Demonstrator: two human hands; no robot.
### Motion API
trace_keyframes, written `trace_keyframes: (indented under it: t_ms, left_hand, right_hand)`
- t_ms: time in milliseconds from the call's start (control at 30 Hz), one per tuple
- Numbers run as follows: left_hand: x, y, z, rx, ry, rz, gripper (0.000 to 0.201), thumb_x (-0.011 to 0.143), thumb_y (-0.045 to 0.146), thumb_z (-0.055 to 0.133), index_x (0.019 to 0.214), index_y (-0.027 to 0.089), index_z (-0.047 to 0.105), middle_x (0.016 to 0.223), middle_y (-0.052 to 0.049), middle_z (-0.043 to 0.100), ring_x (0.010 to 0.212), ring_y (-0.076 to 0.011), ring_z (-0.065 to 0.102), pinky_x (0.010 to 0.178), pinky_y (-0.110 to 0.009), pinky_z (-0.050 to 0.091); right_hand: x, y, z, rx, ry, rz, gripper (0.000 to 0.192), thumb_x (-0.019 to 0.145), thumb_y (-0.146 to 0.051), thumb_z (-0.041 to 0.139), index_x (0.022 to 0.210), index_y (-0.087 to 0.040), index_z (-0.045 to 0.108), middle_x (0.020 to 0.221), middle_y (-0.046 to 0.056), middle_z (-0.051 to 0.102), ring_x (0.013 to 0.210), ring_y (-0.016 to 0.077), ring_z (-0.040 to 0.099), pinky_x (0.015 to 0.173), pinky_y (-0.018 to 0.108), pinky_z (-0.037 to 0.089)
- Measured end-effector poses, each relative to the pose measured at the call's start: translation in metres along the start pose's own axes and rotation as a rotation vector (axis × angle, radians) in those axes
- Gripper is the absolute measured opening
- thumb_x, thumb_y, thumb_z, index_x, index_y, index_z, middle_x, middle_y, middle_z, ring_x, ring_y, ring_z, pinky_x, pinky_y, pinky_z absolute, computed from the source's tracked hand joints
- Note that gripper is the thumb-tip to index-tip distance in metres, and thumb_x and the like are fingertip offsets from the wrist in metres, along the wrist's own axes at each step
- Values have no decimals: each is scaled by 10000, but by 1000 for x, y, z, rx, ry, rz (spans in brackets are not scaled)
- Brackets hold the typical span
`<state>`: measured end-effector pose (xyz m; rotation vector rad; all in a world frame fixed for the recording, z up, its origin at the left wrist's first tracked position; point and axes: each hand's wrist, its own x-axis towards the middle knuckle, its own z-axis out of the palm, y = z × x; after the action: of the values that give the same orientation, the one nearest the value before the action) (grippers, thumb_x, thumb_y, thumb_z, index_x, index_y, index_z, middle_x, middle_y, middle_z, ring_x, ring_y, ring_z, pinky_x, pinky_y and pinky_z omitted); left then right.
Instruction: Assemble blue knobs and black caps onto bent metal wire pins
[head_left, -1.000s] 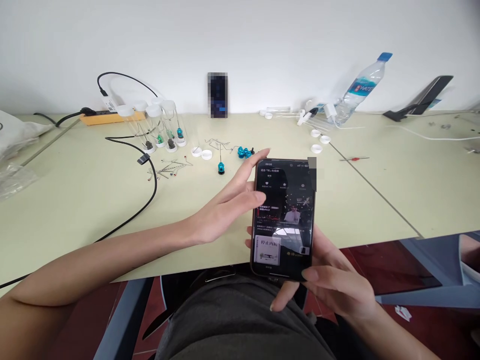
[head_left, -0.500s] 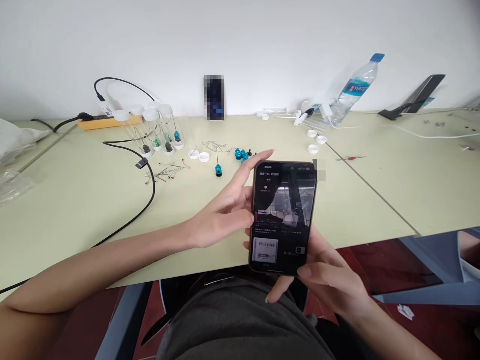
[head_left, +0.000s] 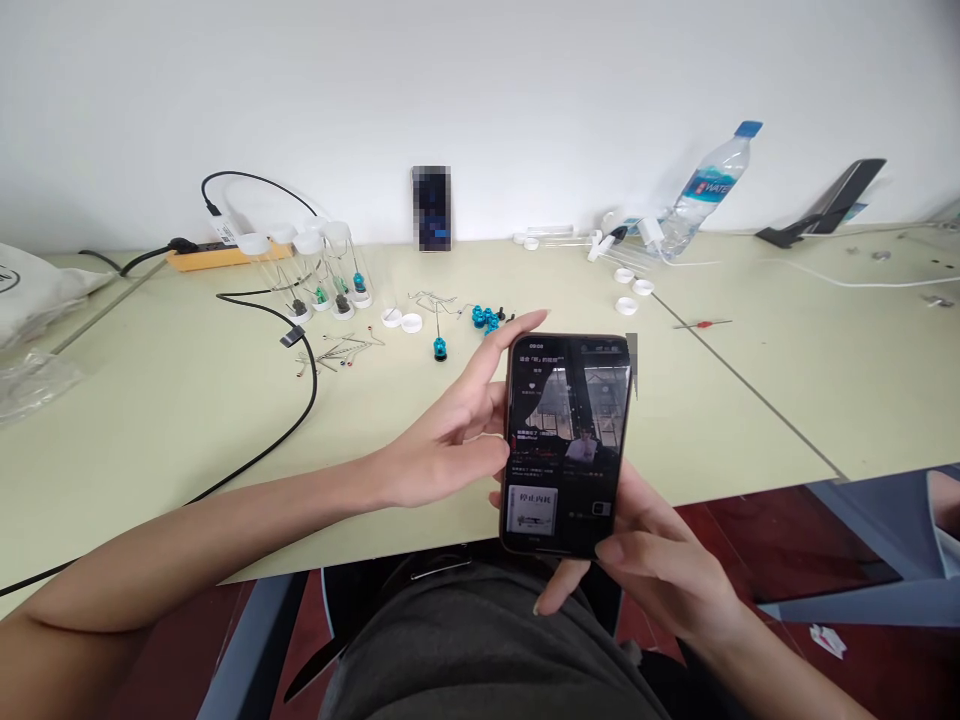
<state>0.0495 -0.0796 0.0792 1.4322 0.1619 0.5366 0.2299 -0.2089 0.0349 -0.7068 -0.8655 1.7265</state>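
Note:
A smartphone with a dark, lit screen is held upright between both hands, over the table's front edge. My left hand grips its left side, thumb on the lower edge and index finger along the top corner. From below, my right hand holds the lower right corner, with one finger sticking out under the phone. Just beyond the left hand stands a small blue metal piece with a thin wire rising from it. More blue metal pieces lie behind the phone.
Capped clear tubes stand at the back left beside an orange power strip. Thin wire pieces and white caps lie near them. A second phone leans on the wall. A water bottle tilts at the back right.
The view has shifted slightly, so the table's things sit a little lower. Both hands keep the same hold on the smartphone.

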Motion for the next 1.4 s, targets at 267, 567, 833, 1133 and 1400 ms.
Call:
trace_keyframes:
  t_ms: [267, 567, 833, 1133, 1400]
  left_hand:
    - [0, -1, -1, -9, -1, 4, 818, 852, 233, 583, 1496, 387, 102, 907, -29, 583, 689, -168, 564, 630, -348, 478]
    - [1, -3, -3, -54, 14, -29, 840, 843, 233, 596, 1492, 418, 95, 917, -16, 586, 666, -149, 562, 602, -315, 470]
    - [6, -11, -11, -57, 64, -104, 924, 820, 164, 571, 1514, 393, 7, 921, -8, 601, 710, -141, 578, 610, -286, 478]
    - [4, -6, -7, -58, 31, -82, 896, 838, 184, 585, 1510, 418, 40, 972, -17, 608, 692, -129, 578, 594, -283, 492]
    - [3, -6, -6, -61, 17, -74, 926, 843, 201, 596, 1509, 420, -9, 1011, -28, 615, 771, -156, 598, 637, -301, 500]
  right_hand:
    - [0, 0, 1, 11, -24, -3, 712, 796, -95, 514, 1445, -312, 316, 1326, 92, 565, 1216, 349, 556, 684, 487, 632]
    - [-1, -3, 4, 6, -9, 16, 671, 798, -99, 512, 1422, -278, 340, 1357, 108, 552, 1029, 302, 673, 712, 490, 622]
    - [0, -5, 5, -9, 7, 40, 741, 769, -105, 504, 1444, -336, 308, 1377, 73, 530, 1213, 336, 562, 691, 472, 631]
    - [-3, -4, 2, -36, 58, 47, 748, 765, -126, 557, 1437, -346, 312, 1426, 70, 485, 1287, 376, 489, 665, 473, 635]
    - [-2, -5, 4, -2, 54, 41, 891, 754, -83, 539, 1497, -388, 155, 1440, 57, 474, 1226, 343, 555, 742, 508, 623]
